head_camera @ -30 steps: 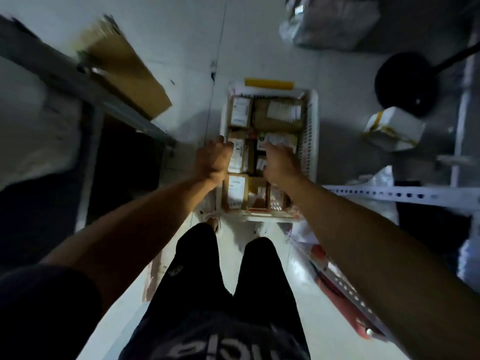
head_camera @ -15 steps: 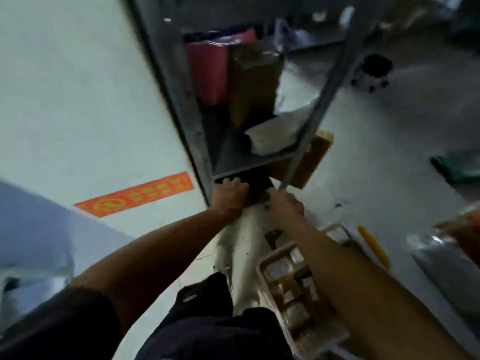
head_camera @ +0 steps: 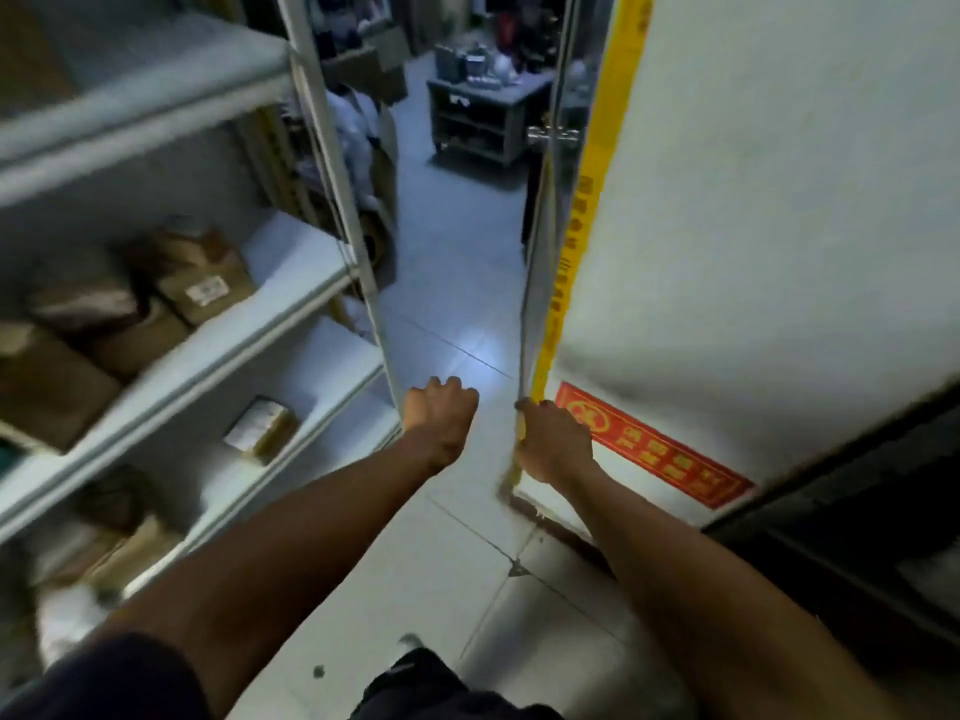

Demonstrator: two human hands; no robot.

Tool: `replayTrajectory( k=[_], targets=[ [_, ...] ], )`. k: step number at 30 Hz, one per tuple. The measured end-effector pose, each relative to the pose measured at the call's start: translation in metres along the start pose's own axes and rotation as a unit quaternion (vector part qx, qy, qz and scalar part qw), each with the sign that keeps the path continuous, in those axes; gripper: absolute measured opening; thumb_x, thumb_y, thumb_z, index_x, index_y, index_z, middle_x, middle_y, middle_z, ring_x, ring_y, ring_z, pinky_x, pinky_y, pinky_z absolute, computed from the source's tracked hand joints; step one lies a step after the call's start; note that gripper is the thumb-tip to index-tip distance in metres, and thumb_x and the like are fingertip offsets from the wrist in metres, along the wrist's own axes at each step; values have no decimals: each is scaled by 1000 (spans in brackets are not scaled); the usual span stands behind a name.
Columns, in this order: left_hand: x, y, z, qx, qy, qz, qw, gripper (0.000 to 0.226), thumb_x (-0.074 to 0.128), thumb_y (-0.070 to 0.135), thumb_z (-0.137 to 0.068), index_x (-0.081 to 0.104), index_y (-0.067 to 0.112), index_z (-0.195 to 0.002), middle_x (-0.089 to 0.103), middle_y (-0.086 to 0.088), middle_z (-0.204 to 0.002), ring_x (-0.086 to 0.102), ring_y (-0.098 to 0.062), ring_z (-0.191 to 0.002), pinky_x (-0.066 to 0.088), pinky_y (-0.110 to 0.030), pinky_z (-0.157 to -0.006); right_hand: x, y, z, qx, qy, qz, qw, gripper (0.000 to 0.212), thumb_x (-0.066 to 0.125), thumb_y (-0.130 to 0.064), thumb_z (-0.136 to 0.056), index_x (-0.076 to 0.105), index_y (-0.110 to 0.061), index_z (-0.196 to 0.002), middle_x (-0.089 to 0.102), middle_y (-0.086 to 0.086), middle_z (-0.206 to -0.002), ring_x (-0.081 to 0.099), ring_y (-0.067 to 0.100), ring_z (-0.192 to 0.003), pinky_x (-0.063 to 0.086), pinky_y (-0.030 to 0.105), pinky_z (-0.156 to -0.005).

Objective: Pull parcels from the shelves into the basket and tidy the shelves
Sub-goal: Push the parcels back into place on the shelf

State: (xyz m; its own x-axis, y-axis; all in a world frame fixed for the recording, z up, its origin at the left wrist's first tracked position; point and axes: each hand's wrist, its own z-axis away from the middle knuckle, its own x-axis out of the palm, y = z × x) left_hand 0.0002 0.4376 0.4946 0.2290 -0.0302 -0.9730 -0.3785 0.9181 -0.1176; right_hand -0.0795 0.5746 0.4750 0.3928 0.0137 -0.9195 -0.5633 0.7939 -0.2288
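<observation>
Parcel (head_camera: 262, 429) on lower shelf (head_camera: 322, 376), long axis diagonal, label unreadable. Left hand (head_camera: 440, 412) & right hand (head_camera: 555, 443): fingers curled, empty.

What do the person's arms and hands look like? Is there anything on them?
Both forearms are bare, with no gloves, watch or rings showing on the left hand or the right hand. A dark sleeve covers the left upper arm. The right arm's upper part is out of view.

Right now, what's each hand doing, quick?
Left hand: fingers curled, holding nothing visible.
Right hand: fingers curled at the wall corner; grip cannot be told.
</observation>
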Motion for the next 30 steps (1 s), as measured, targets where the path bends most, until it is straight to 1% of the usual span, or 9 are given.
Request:
replayTrajectory(
  k=[4, 7, 12, 16, 19, 22, 25, 28, 30],
  targets=[
    [18, -127, 20, -116, -6, 11, 993, 37, 58, 5, -93, 57, 20, -127, 56, -5, -128, 54, -30, -122, 46, -39, -88, 12, -122, -49, -111, 3, 32, 993, 59, 56, -20, -92, 40, -25, -149, 56, 7, -130, 57, 31, -118, 48, 38, -88],
    [33, -203, 47, -192, -19, 31, 981, 36, 56, 5, -95, 58, 18, -128, 54, -7, -130, 52, -32, -124, 48, -42, -90, 22, -209, -71, -194, -10, 51, 980, 58, 58, -25, -93, 41, -26, -148, 56, 8, -132, 57, 32, -120, 49, 39, -88],
    [58, -284, 94, -317, -8, 73, 945, 31, 55, 11, -97, 60, 24, -124, 57, -3, -131, 56, -29, -121, 46, -35, -83, 40, -324, -93, -306, -41, 105, 945, 51, 60, -25, -93, 45, -24, -142, 56, 9, -133, 56, 33, -121, 52, 40, -91],
    [71, -331, 132, -415, -27, 104, 903, 34, 59, 8, -92, 62, 23, -122, 61, -4, -124, 59, -29, -117, 51, -42, -87, 60, -401, -101, -392, -72, 125, 908, 51, 63, -23, -88, 48, -26, -136, 58, 7, -132, 56, 34, -121, 50, 39, -87],
    [80, -354, 161, -503, -19, 167, 848, 30, 58, 17, -95, 60, 20, -125, 62, -7, -125, 60, -29, -116, 52, -43, -89, 82, -448, -99, -452, -111, 114, 877, 53, 59, -22, -89, 46, -29, -140, 56, 7, -136, 56, 35, -122, 51, 39, -93],
    [94, -368, 195, -588, 12, 257, 767, 41, 60, 14, -91, 57, 20, -132, 58, -8, -131, 57, -29, -120, 51, -41, -93, 104, -492, -87, -513, -158, 108, 837, 57, 61, -20, -88, 46, -29, -142, 53, 8, -140, 55, 33, -126, 49, 39, -100],
    [114, -388, 231, -630, 46, 318, 707, 50, 63, 14, -89, 53, 21, -137, 54, -8, -134, 56, -29, -121, 50, -41, -95, 124, -538, -65, -535, -197, 72, 819, 61, 61, -21, -92, 40, -30, -149, 50, 9, -144, 54, 32, -127, 48, 40, -101],
    [132, -411, 256, -650, 121, 388, 642, 56, 59, 7, -90, 46, 13, -144, 50, -15, -139, 53, -32, -125, 45, -38, -101, 143, -577, -44, -536, -233, 28, 811, 76, 62, -18, -94, 23, -29, -158, 34, 9, -158, 40, 31, -141, 40, 42, -112],
    [139, -430, 265, -650, 172, 414, 614, 62, 60, 5, -91, 39, 7, -150, 46, -19, -146, 49, -33, -132, 40, -34, -108, 151, -601, -38, -521, -251, 5, 816, 87, 63, -15, -95, 9, -28, -161, 18, 9, -165, 28, 30, -149, 33, 43, -119]
  ],
)
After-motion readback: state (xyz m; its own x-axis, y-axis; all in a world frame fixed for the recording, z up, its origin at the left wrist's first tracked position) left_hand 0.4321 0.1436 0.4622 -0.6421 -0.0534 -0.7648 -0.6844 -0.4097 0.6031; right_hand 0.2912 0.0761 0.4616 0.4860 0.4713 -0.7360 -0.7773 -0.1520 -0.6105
